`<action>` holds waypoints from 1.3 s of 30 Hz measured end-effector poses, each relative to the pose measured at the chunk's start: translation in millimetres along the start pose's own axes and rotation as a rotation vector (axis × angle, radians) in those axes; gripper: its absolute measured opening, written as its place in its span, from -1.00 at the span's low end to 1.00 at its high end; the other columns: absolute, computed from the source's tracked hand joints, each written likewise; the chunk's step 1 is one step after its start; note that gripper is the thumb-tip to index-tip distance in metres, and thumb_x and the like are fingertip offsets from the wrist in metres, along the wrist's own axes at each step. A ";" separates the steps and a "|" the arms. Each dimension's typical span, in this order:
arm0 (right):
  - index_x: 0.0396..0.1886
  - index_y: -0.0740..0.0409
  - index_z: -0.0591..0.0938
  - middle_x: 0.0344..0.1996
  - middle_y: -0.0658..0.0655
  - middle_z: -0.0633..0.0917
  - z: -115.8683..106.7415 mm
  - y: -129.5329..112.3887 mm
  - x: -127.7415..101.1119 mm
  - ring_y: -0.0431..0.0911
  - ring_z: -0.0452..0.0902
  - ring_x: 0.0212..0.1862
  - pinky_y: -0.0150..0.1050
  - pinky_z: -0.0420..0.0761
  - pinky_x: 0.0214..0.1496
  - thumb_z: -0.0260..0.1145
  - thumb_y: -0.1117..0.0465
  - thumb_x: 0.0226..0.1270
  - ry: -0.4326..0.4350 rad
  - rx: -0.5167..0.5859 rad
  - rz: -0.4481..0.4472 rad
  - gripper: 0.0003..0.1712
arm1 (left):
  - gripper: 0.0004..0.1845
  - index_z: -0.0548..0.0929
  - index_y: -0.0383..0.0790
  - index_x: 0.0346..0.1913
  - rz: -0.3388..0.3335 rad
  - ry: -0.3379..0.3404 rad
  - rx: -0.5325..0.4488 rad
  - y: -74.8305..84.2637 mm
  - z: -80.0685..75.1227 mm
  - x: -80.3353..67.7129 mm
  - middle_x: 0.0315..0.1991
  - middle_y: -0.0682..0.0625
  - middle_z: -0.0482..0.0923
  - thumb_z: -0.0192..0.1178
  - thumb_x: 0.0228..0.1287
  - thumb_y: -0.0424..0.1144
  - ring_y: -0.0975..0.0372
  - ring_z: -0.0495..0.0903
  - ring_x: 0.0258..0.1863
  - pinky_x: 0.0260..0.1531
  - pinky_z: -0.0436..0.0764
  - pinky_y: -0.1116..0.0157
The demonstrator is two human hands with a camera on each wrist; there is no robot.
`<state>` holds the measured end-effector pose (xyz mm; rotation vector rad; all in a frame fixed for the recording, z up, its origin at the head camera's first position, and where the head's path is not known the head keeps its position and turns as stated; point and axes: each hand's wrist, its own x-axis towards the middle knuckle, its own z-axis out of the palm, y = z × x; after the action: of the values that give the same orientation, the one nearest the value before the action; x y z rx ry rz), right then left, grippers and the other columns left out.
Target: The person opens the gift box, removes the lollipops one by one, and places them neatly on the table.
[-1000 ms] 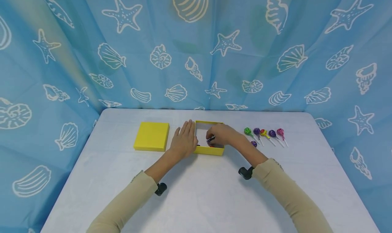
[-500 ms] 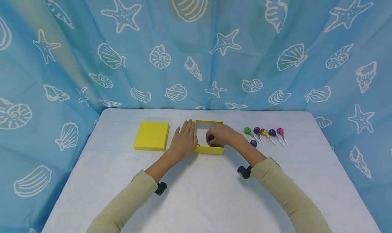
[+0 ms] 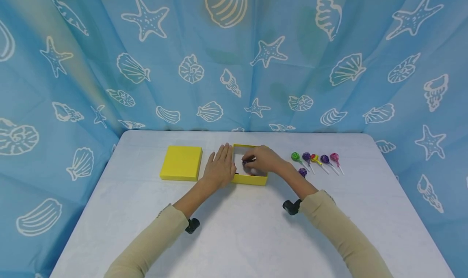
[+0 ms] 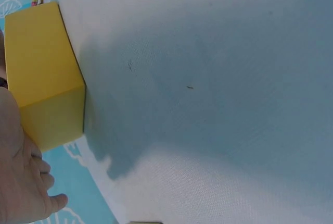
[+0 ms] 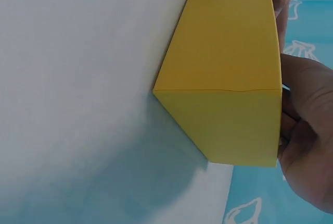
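In the head view, an open yellow box (image 3: 250,180) with a pale inside stands at mid-table. My left hand (image 3: 219,170) lies against its left wall, fingers straight. Reaching over the right wall, my right hand (image 3: 267,159) pinches a dark purple lollipop (image 3: 244,163) inside the box; its stick is mostly hidden. Another small pinkish item shows beneath that hand, too blurred to name. The left wrist view shows my left hand (image 4: 23,182) at the box's end. In the right wrist view, the box wall hides the fingertips of my right hand (image 5: 309,125).
Left of the box lies a square yellow lid (image 3: 180,162). Several lollipops lie to the right, among them a green one (image 3: 295,156), a pink one (image 3: 334,157) and a nearer purple one (image 3: 302,172). A blue shell-print curtain (image 3: 234,67) hangs behind the white table (image 3: 241,229).
My right hand has shifted slightly left and toward the back within the box, carrying the purple lollipop. The left hand keeps its place at the left wall.
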<state>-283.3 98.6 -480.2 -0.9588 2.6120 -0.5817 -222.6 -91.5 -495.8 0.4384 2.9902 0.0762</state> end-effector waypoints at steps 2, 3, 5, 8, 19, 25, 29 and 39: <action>0.07 0.20 0.74 -0.07 0.06 0.76 0.2 1.2 -1.9 -0.07 0.65 -0.02 -0.12 0.60 0.11 0.40 0.24 0.35 0.059 0.089 -0.007 -0.68 | -0.32 -0.12 -0.32 0.59 -0.002 -0.003 0.002 0.7 -0.1 -0.4 0.60 -0.14 -0.16 -0.29 0.62 -0.04 0.07 -0.16 0.57 0.46 -0.01 0.01; 0.07 0.21 0.74 -0.07 0.07 0.76 0.7 2.1 -2.6 -0.06 0.65 0.00 -0.12 0.59 0.13 0.40 0.24 0.35 0.089 0.133 -0.009 -0.67 | -0.32 -0.11 -0.32 0.59 -0.003 -0.002 0.001 0.9 -0.2 -0.5 0.60 -0.14 -0.16 -0.29 0.62 -0.04 0.07 -0.15 0.57 0.46 0.00 0.00; 0.07 0.26 0.73 -0.08 0.10 0.76 2.2 3.8 -3.6 -0.02 0.66 0.02 -0.10 0.59 0.15 0.41 0.26 0.34 0.144 0.239 -0.014 -0.66 | -0.32 -0.10 -0.32 0.59 -0.006 0.000 -0.004 1.2 -1.0 -0.8 0.60 -0.14 -0.15 -0.28 0.62 -0.04 0.06 -0.15 0.57 0.46 -0.01 0.00; 0.07 0.29 0.72 -0.10 0.11 0.76 5.1 6.6 -5.2 -0.01 0.67 0.02 -0.10 0.58 0.16 0.41 0.25 0.33 0.217 0.371 -0.003 -0.65 | -0.32 -0.10 -0.32 0.59 -0.008 0.001 -0.014 1.4 -1.8 -0.9 0.60 -0.14 -0.15 -0.28 0.62 -0.04 0.06 -0.16 0.57 0.46 -0.01 0.00; 0.11 0.33 0.68 -0.05 0.18 0.75 1.1 12.2 -27.7 0.00 0.69 -0.02 -0.22 0.65 0.02 0.39 0.26 0.35 0.336 0.670 0.047 -0.62 | -0.32 -0.11 -0.32 0.59 -0.009 -0.002 -0.013 1.8 -1.8 -1.7 0.60 -0.15 -0.16 -0.28 0.61 -0.03 0.06 -0.16 0.57 0.47 -0.01 0.00; 0.13 0.28 0.68 0.02 0.23 0.71 -3.7 23.2 -47.9 0.03 0.66 0.04 -0.31 0.62 0.03 0.40 0.23 0.36 0.420 0.740 0.103 -0.61 | -0.32 -0.13 -0.33 0.59 -0.004 -0.003 -0.014 1.1 -1.5 -1.9 0.60 -0.15 -0.18 -0.29 0.61 -0.04 0.06 -0.17 0.57 0.47 -0.03 0.01; 0.15 0.29 0.67 0.04 0.24 0.70 -6.4 31.6 -64.1 0.02 0.65 0.06 -0.34 0.61 0.04 0.39 0.21 0.37 0.465 0.730 0.120 -0.59 | -0.32 -0.12 -0.34 0.59 0.001 0.004 -0.011 0.9 -1.4 -1.5 0.60 -0.15 -0.17 -0.29 0.61 -0.04 0.06 -0.16 0.57 0.47 -0.01 0.01; 0.16 0.35 0.64 0.01 0.29 0.70 -2.0 62.0 -107.9 -0.32 0.64 -0.06 -0.47 0.58 -0.01 0.39 0.15 0.37 0.633 0.725 0.194 -0.53 | -0.32 -0.12 -0.34 0.59 -0.001 0.003 -0.027 0.1 -0.4 -1.0 0.60 -0.16 -0.17 -0.29 0.61 -0.05 0.06 -0.17 0.57 0.47 -0.02 0.00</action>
<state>-238.8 214.1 -492.8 -0.3040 2.5517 -1.8416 -221.6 -91.7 -495.3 0.4344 2.9886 0.1165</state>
